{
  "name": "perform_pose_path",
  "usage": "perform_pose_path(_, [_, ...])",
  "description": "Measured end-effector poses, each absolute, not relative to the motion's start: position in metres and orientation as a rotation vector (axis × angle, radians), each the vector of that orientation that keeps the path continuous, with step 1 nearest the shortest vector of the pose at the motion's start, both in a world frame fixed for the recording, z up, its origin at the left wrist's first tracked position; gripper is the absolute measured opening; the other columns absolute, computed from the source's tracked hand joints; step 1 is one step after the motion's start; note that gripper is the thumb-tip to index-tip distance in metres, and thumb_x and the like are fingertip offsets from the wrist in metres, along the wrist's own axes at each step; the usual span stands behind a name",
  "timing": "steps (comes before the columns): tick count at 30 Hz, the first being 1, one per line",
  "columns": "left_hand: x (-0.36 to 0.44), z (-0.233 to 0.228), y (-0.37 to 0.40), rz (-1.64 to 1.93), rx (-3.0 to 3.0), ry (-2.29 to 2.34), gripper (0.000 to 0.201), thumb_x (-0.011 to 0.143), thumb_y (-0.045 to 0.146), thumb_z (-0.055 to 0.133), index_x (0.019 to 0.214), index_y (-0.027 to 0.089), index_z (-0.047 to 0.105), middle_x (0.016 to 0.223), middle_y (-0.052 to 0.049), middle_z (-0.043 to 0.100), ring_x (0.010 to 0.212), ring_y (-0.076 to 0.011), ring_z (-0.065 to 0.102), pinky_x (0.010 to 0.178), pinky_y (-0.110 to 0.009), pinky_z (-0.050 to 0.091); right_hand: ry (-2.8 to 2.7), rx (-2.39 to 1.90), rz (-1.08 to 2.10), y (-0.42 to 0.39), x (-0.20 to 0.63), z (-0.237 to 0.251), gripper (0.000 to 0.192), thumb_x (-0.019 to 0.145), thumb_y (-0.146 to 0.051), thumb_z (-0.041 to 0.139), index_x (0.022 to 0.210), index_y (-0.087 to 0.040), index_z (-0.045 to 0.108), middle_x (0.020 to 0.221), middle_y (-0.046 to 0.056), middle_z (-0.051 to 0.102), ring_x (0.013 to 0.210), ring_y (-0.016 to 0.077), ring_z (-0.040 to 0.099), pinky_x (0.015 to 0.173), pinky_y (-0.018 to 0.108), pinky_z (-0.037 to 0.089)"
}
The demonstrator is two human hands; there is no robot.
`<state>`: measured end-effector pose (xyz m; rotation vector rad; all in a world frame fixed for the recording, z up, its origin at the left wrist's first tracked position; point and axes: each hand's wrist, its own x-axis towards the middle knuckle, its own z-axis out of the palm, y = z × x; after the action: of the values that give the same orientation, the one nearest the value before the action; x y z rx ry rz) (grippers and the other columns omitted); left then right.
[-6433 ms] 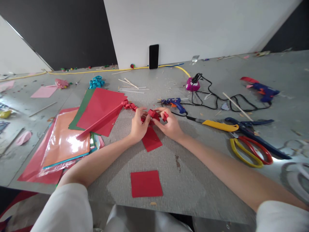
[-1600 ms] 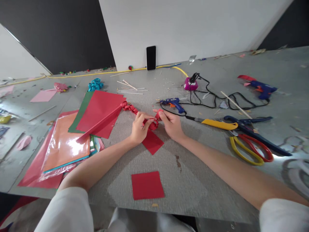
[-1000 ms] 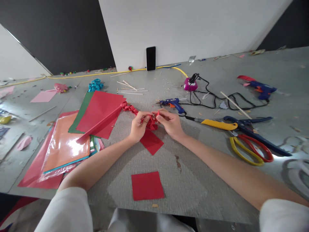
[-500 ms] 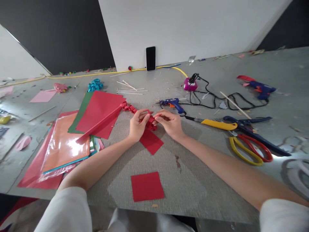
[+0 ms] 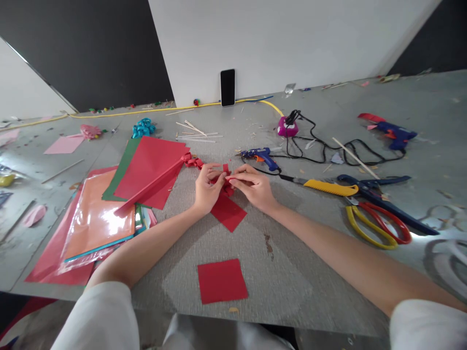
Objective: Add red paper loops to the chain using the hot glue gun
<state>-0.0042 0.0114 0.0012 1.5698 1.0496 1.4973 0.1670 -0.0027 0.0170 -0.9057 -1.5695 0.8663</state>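
Observation:
My left hand point(image 5: 209, 188) and my right hand point(image 5: 254, 187) meet above the middle of the table, fingers pinched on a narrow red paper strip point(image 5: 225, 168). The strip's upper end sticks up between them, while the fingertips hide the rest. Red looped paper pieces point(image 5: 192, 160) lie just beyond my left hand, and more red curls show under the fingers. Below the hands is a red paper rectangle point(image 5: 229, 213), partly covered at its upper end. Nearer to me, a red paper square point(image 5: 222, 281) lies flat.
At left are red paper sheets point(image 5: 149, 165) and a plastic-wrapped orange pack point(image 5: 102, 214). A glue gun point(image 5: 264, 156), a yellow-handled cutter point(image 5: 330, 187) and scissors point(image 5: 372, 233) lie right. Another glue gun point(image 5: 396, 133) is farther off. A phone point(image 5: 228, 87) leans on the wall.
My right hand has shifted slightly left, its fingertips closer to my left ones. The red strip between them now points upward. My left hand has barely moved.

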Motion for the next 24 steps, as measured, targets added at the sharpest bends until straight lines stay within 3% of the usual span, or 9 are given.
perform_pose_path(5, [-0.007,0.002,0.01,1.514,1.671,1.089,0.016,0.098,0.035,0.068,0.099,0.021,0.074,0.099,-0.007,0.078,0.093,-0.0166,0.073,0.087,-0.032,0.058,-1.521,-0.862,0.908,-0.002,0.166,0.018,0.031,0.085,-0.057,0.08,0.088,-0.027,0.082,0.089,0.004,0.067,0.07,0.0152,0.06,0.065,0.033,0.053])
perform_pose_path(9, [-0.009,0.002,0.008,1.49,1.749,1.109,0.016,0.097,0.027,0.067,0.103,0.024,0.081,0.1,-0.006,0.076,0.092,-0.0149,0.07,0.086,-0.03,0.057,-1.55,-0.845,0.917,-0.001,0.166,0.02,0.029,0.086,-0.053,0.081,0.08,-0.025,0.079,0.08,0.002,0.065,0.066,0.014,0.057,0.061,0.032,0.046])
perform_pose_path(15, [-0.008,0.01,0.001,1.463,1.833,1.067,0.02,0.097,0.023,0.064,0.105,0.024,0.082,0.105,-0.007,0.076,0.098,-0.0166,0.071,0.093,-0.033,0.057,-1.532,-0.856,0.964,0.0,0.167,0.019,0.032,0.087,-0.052,0.08,0.077,-0.023,0.076,0.076,0.0,0.062,0.062,0.0128,0.054,0.058,0.03,0.043])
perform_pose_path(24, [-0.004,0.01,-0.001,1.479,1.892,1.056,0.017,0.096,0.036,0.07,0.102,0.022,0.079,0.105,-0.01,0.076,0.097,-0.019,0.072,0.092,-0.036,0.058,-1.477,-0.885,0.927,0.002,0.168,0.02,0.039,0.091,-0.057,0.074,0.072,-0.023,0.071,0.072,0.0,0.057,0.059,0.0133,0.051,0.056,0.032,0.041])
